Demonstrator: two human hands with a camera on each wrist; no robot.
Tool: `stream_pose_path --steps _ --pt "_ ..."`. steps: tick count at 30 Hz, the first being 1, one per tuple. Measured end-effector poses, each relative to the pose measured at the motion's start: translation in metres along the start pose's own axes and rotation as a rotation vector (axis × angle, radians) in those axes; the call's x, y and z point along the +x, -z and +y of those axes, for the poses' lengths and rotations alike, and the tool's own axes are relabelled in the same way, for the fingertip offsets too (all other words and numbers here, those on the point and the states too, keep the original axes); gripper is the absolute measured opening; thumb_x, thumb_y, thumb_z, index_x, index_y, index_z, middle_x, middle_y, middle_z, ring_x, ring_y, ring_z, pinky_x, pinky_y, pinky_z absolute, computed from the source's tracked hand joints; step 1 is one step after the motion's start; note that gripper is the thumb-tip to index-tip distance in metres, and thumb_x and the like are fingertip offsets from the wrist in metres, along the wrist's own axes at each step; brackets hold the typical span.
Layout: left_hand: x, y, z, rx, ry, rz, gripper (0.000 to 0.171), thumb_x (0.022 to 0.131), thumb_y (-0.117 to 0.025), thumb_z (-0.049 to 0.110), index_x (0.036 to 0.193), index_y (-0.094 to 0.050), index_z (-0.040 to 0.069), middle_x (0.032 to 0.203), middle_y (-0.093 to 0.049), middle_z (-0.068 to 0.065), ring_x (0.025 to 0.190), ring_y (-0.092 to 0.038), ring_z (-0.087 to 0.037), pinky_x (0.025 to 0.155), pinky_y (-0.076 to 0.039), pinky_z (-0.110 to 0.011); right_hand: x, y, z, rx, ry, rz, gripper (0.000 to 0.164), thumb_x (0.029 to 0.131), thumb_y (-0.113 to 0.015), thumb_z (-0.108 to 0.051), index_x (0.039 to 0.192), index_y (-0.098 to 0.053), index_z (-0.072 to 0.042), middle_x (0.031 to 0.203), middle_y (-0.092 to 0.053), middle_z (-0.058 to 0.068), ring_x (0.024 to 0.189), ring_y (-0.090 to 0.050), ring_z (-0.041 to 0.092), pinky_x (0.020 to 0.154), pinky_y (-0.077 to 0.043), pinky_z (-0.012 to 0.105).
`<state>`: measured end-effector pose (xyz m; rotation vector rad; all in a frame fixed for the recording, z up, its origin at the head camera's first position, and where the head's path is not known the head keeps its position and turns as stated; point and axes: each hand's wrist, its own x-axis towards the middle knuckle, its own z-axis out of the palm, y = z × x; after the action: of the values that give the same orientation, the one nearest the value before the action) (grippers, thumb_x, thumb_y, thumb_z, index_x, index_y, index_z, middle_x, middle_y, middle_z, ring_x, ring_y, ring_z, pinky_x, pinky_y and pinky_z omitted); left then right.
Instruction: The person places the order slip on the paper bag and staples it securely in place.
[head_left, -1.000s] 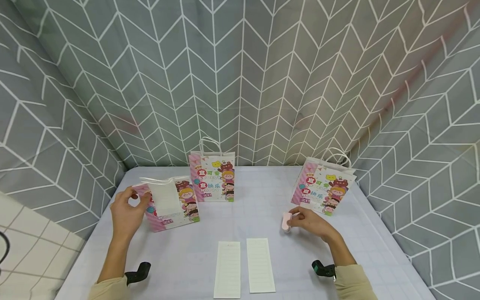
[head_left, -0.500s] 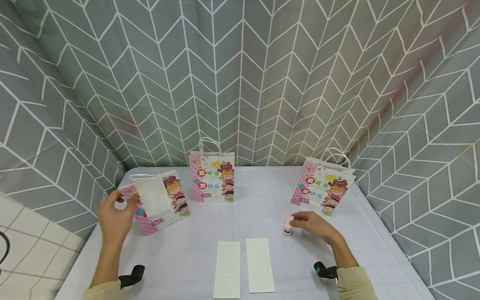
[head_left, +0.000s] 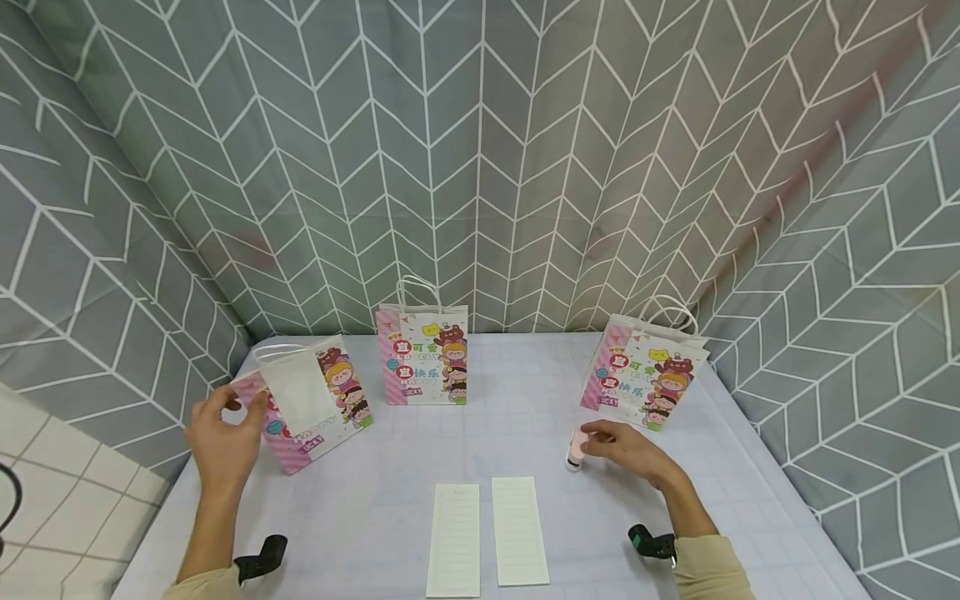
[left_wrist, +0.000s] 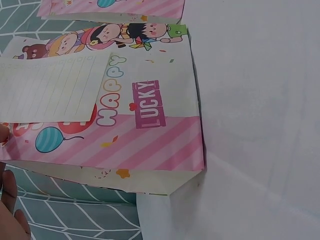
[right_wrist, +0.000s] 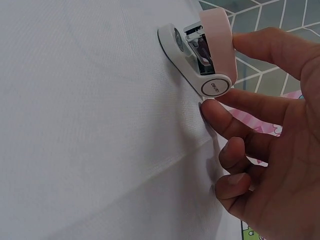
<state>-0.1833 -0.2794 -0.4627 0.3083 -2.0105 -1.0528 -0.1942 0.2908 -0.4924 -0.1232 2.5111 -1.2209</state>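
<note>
My left hand (head_left: 225, 437) pinches the upper left edge of a printed paper gift bag (head_left: 326, 442), which stands turned on the table. The thumb lies on the bag's pink front and the fingers are behind. A lined paper slip (left_wrist: 50, 87) hangs over the front of this bag, covering part of its print. Farther right, my right hand (head_left: 626, 450) holds a small pink and white stapler (right_wrist: 220, 50) on the table. Thumb and forefinger touch its pink top and rear end, while the other fingers are curled beneath. The stapler's jaws stand apart, with no paper between them.
Two more matching gift bags stand at the back, one in the middle (head_left: 423, 392) and one at the right (head_left: 630, 392). Two lined slips, a left one (head_left: 453, 542) and a right one (head_left: 520, 533), lie near the front. A patterned curtain (head_left: 480, 167) encloses the table.
My left hand has drawn the bag to the left and toward me, turning it slightly. My right hand has barely moved; the stapler has shifted and turned a little on the table.
</note>
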Motion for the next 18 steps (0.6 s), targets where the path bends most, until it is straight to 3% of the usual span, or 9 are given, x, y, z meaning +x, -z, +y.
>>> stream_pose_path --steps 3,7,13,18 --pt "0.002 0.001 -0.001 -0.063 -0.054 0.042 0.026 0.082 -0.075 0.003 0.108 -0.071 -0.002 0.092 -0.060 0.006 0.082 -0.040 0.005 0.075 -0.027 -0.027 0.000 0.000 0.000 0.006 0.008 -0.003 0.053 0.091 -0.072 -0.032 0.135 -0.060 -0.003 0.111 -0.063 0.008 0.098 -0.055 0.021 0.082 -0.046 0.035" --pt "0.004 0.001 0.005 -0.148 -0.147 0.118 0.043 0.078 -0.075 -0.004 0.120 -0.069 0.000 0.114 -0.051 0.022 0.085 -0.044 0.005 0.084 -0.029 -0.020 0.000 0.001 0.001 0.011 0.040 0.015 0.049 0.094 -0.069 -0.030 0.134 -0.060 -0.003 0.112 -0.063 0.010 0.098 -0.055 0.022 0.081 -0.046 0.036" --pt "-0.001 0.007 0.042 -0.247 -0.146 0.205 0.043 0.080 -0.066 -0.009 0.123 -0.060 -0.007 0.123 -0.041 0.013 0.084 -0.047 0.001 0.082 -0.028 -0.021 -0.002 0.007 0.005 0.044 0.130 0.129 0.044 0.101 -0.061 -0.031 0.136 -0.059 -0.004 0.126 -0.062 0.015 0.101 -0.054 0.024 0.081 -0.047 0.036" --pt "-0.004 0.007 0.068 -0.357 -0.171 0.375 0.032 0.080 -0.059 -0.007 0.111 -0.061 -0.011 0.123 -0.043 -0.002 0.077 -0.047 -0.002 0.082 -0.026 -0.022 -0.005 0.012 0.005 0.045 0.191 0.238 0.040 0.102 -0.059 -0.034 0.133 -0.062 -0.009 0.127 -0.062 0.015 0.103 -0.054 0.025 0.080 -0.047 0.032"
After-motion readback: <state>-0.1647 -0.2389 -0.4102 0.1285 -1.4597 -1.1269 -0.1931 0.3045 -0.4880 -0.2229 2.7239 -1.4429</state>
